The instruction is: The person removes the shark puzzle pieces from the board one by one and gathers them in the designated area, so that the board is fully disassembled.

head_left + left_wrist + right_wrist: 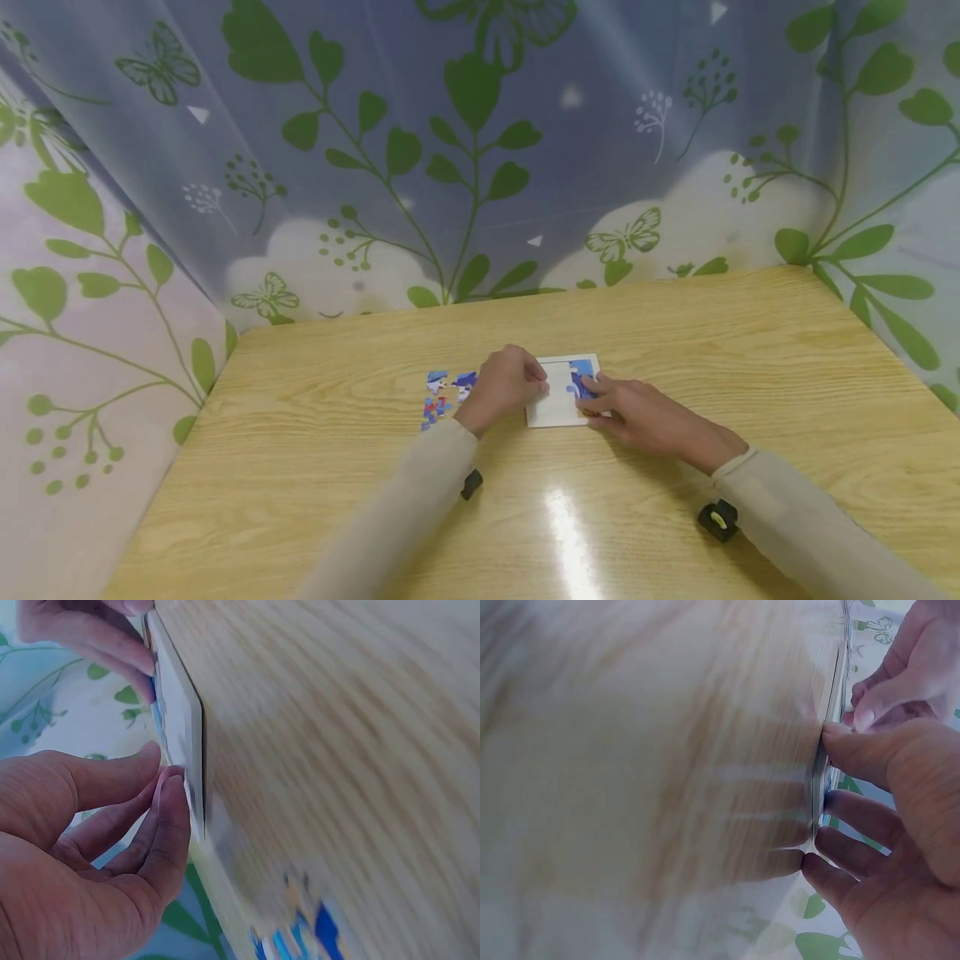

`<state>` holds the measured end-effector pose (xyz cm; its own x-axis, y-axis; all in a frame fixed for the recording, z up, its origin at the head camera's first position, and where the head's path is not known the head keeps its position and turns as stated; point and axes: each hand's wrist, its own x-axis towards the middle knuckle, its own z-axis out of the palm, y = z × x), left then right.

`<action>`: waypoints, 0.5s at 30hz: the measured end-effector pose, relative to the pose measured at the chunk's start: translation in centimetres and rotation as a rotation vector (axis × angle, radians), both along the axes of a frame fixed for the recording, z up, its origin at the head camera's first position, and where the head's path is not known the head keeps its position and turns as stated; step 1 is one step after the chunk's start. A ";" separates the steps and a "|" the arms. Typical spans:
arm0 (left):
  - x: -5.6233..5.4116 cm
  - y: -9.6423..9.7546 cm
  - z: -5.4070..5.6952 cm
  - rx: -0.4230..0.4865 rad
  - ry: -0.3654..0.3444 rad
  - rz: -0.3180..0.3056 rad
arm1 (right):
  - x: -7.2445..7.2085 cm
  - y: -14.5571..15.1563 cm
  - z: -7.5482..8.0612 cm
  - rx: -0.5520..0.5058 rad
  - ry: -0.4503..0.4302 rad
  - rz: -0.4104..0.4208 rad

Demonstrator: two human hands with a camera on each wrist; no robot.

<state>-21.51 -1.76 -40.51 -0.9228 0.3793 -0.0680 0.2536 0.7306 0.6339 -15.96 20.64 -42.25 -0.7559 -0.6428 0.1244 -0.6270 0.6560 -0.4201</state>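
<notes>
A white puzzle tray [555, 400] lies on the table; several joined blue pieces [581, 367] fill its right side, and its left and middle show bare white. My right hand [641, 412] holds the tray at its near right corner, thumb at the near edge and fingers over the blue pieces, partly covering them. At the tray's left edge is my left hand [506, 387], its thumb and fingertips drawn together just above the white surface in the left wrist view. Whether a piece is between those fingertips cannot be seen. Loose puzzle pieces [435, 408] lie left of this hand, partly hidden behind it.
The wooden table [300, 467] runs back to a curtain [390, 192] with leaves and butterflies, which also hangs along the left and right. A bright reflection crosses the tabletop in front of the tray. Dark wrist cameras [718, 521] hang under both sleeves.
</notes>
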 end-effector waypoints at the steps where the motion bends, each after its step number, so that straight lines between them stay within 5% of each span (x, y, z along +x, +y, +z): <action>1: -0.1 0.4 -0.1 -0.004 -0.001 0.009 | 0.0 0.0 0.0 0.001 0.001 0.002; 15: -0.7 3.9 -0.9 0.003 -0.003 0.048 | -0.2 0.3 -0.2 -0.026 0.015 0.024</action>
<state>-22.20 2.15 -41.39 -0.9396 0.3351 -0.0701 0.2164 0.7399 0.6370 -16.12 20.92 -42.47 -0.7380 -0.6574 0.1523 -0.6489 0.6295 -0.4274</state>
